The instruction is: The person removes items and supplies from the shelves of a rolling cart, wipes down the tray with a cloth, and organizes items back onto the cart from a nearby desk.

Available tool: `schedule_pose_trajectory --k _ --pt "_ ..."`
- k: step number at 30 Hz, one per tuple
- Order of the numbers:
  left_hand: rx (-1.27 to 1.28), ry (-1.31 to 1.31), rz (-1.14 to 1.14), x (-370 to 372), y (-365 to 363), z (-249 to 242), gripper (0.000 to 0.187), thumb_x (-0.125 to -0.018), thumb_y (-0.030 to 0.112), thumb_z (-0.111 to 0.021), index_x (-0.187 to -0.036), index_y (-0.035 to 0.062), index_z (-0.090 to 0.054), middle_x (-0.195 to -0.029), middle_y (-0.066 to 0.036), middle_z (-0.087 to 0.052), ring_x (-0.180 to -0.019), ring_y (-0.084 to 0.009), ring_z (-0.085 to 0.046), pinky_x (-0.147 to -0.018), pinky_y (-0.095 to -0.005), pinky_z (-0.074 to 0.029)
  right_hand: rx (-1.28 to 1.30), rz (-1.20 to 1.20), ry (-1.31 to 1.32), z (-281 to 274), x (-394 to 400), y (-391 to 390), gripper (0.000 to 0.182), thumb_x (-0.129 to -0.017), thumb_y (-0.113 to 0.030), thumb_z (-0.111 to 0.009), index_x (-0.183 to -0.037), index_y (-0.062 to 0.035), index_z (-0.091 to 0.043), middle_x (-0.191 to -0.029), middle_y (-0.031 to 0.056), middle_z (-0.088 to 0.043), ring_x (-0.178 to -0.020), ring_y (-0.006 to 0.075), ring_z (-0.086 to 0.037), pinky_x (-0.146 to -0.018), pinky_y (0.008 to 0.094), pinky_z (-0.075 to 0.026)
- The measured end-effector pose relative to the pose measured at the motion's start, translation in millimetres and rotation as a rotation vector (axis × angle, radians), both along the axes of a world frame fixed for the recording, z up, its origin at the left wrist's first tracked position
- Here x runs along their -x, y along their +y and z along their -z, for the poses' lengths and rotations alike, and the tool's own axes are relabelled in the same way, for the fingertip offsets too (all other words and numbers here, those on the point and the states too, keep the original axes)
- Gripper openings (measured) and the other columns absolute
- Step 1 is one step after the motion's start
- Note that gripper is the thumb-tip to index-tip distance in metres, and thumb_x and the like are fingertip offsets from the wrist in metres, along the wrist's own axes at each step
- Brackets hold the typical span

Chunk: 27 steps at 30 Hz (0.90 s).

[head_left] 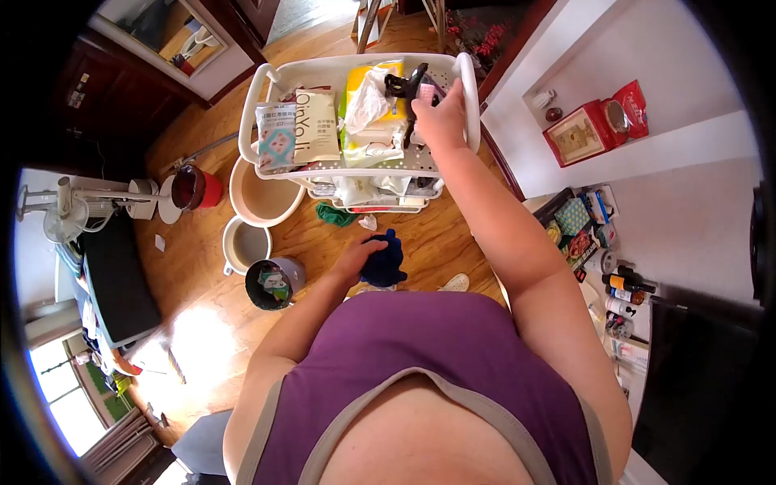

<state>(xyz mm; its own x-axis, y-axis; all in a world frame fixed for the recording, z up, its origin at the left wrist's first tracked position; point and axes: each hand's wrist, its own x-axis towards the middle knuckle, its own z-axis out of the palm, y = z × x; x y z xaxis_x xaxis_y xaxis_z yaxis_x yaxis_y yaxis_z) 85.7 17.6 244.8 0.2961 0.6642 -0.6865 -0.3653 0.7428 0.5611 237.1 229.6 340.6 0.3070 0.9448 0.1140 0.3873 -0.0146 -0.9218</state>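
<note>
My right hand (440,117) reaches forward into the top tier of a white plastic trolley (271,77) and closes on a black object (411,87) standing among the things there. My left hand (356,257) hangs low by my body and grips a dark blue cloth (386,260). In the trolley's top tier lie a tan packet with printed lettering (317,125), a small blue-and-white packet (276,133), a yellow pack (386,101) and crumpled white plastic (368,101).
On the wooden floor left of the trolley stand a beige basin (259,198), a smaller white pot (242,242), a grey bin with rubbish (273,283) and a red bucket (198,187). A green rag (335,214) lies under the trolley. Right: white shelf with red boxes (590,129), bottles (626,295).
</note>
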Motion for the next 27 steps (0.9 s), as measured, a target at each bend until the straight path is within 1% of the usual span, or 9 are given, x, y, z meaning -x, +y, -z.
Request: schedule_pose_trajectory --k 2,6,10,14,20,22,24,26,27 --pt "-0.002 -0.009 0.033 -2.6 3.8 2.6 0.027 -0.081 0.013 -0.059 -0.104 0.0001 -0.057 -0.088 -0.01 -0.063 -0.077 -0.0189 -0.063 -0.07 -0.0309 -0.053 -0.056 -0.137 -0.276 -1.0 -3.0 -11.0 0.078 -0.072 -0.014 -0.058 -0.138 0.0028 -0.019 -0.136 0.0325 -0.027 -0.13 0.0435 -0.021 -0.109 0.0419 -0.018" --pt "-0.029 0.06 0.045 -8.7 1.7 6.1 0.03 -0.079 0.015 -0.06 -0.106 0.0007 -0.057 -0.089 -0.009 -0.063 -0.078 -0.0189 -0.063 -0.07 -0.0312 -0.052 -0.207 -0.331 -0.646 -16.0 -5.5 -50.3 0.062 -0.073 -0.009 -0.059 -0.13 0.0008 -0.035 -0.136 0.0302 -0.025 -0.128 0.0443 -0.025 -0.107 0.0426 -0.024" --pt "0.035 0.071 0.088 -11.9 6.1 0.8 0.031 -0.077 0.016 -0.061 -0.105 0.0014 -0.058 -0.092 -0.008 -0.063 -0.079 -0.0189 -0.062 -0.075 -0.0307 -0.051 -0.641 -0.685 -0.439 -27.6 -38.6 -107.4 0.048 -0.073 -0.003 -0.059 -0.119 0.0005 -0.048 -0.121 0.021 -0.047 -0.114 0.037 -0.046 -0.097 0.0411 -0.036" --pt "-0.023 0.169 0.113 -14.3 7.1 -9.7 0.028 -0.081 0.011 -0.054 -0.107 0.0004 -0.054 -0.095 -0.01 -0.061 -0.086 -0.0204 -0.061 -0.082 -0.0306 -0.049 -0.219 -0.925 -0.366 28.2 -109.9 -179.7 0.039 -0.075 -0.008 -0.057 -0.114 -0.0031 -0.053 -0.103 0.0155 -0.058 -0.094 0.0327 -0.057 -0.082 0.0433 -0.044" --pt "0.023 0.254 0.202 -28.2 18.7 2.3 0.028 -0.08 0.01 -0.055 -0.106 0.0016 -0.054 -0.093 -0.009 -0.061 -0.084 -0.0199 -0.061 -0.079 -0.0317 -0.05 0.639 -0.553 -0.262 188.6 -212.6 -292.8 0.036 -0.075 -0.018 -0.058 -0.109 -0.0039 -0.056 -0.102 0.0194 -0.06 -0.093 0.0372 -0.057 -0.079 0.0428 -0.046" --pt "0.068 0.246 0.235 -39.5 23.0 15.9 0.027 -0.079 0.01 -0.056 -0.105 0.0022 -0.055 -0.091 -0.008 -0.061 -0.081 -0.0188 -0.061 -0.077 -0.0313 -0.051 0.651 -0.342 -0.166 235.0 -247.7 -312.2 0.034 -0.073 -0.019 -0.061 -0.103 -0.0027 -0.06 -0.095 0.0207 -0.061 -0.089 0.0364 -0.059 -0.075 0.0411 -0.048" --pt "0.087 0.278 0.286 -62.8 23.9 16.0 0.026 -0.079 0.01 -0.057 -0.104 0.0024 -0.055 -0.09 -0.008 -0.061 -0.081 -0.0183 -0.061 -0.076 -0.0301 -0.05 0.576 0.192 0.001 301.5 -278.5 -319.8 0.03 -0.072 -0.022 -0.064 -0.093 -0.0014 -0.062 -0.087 0.0217 -0.062 -0.08 0.0355 -0.061 -0.07 0.0407 -0.049" --pt "0.101 0.317 0.324 -81.5 22.0 19.5 0.025 -0.079 0.01 -0.058 -0.103 0.0027 -0.055 -0.09 -0.008 -0.06 -0.081 -0.0178 -0.06 -0.075 -0.0289 -0.049 0.63 0.43 0.043 321.9 -326.4 -300.5 0.026 -0.076 -0.016 -0.062 -0.095 0.0005 -0.061 -0.081 0.0148 -0.063 -0.072 0.0249 -0.061 -0.065 0.034 -0.049" --pt "0.093 0.312 0.374 -88.3 18.7 26.1 0.026 -0.079 0.011 -0.059 -0.103 0.0031 -0.056 -0.09 -0.008 -0.06 -0.081 -0.0172 -0.06 -0.074 -0.0277 -0.049 0.735 0.603 0.343 324.6 -351.9 -287.2 0.029 -0.077 -0.019 -0.064 -0.097 0.0008 -0.061 -0.08 0.0163 -0.061 -0.07 0.0266 -0.06 -0.064 0.0363 -0.05"
